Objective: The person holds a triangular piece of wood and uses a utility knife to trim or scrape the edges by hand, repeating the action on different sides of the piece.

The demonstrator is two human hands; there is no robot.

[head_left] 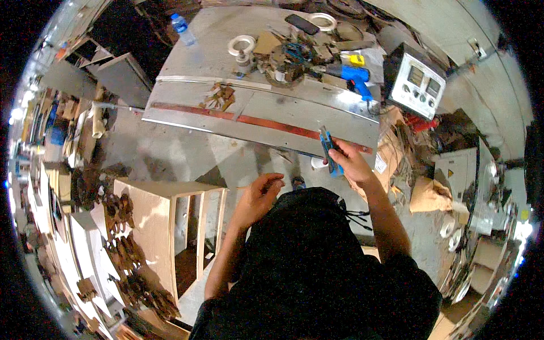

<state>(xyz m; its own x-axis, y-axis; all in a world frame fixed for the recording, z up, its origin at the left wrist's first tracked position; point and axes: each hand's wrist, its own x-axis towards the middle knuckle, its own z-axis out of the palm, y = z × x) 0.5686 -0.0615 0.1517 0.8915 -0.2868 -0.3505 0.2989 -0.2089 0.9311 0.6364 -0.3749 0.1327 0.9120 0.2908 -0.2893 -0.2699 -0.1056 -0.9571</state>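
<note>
My right hand [352,163] is closed round a slim hand tool with a blue and dark handle [328,148]. Its metal tip points up and away from me, over the near edge of the worktable [272,110]. Whether it is a cutter or pliers I cannot make out. In front of my body, to the left, my left hand [259,198] hovers with loosely bent fingers and nothing visible in it. It touches neither the table nor the tool. A small white round thing [318,162] shows just beside the tool, partly behind my right hand.
On the table lie a blue power tool [352,75], white rings [241,44], a dark phone [302,24], a water bottle [180,27] and brown scraps [219,97]. A control box [417,81] stands at the right. Left of me is a wooden cabinet frame [148,221].
</note>
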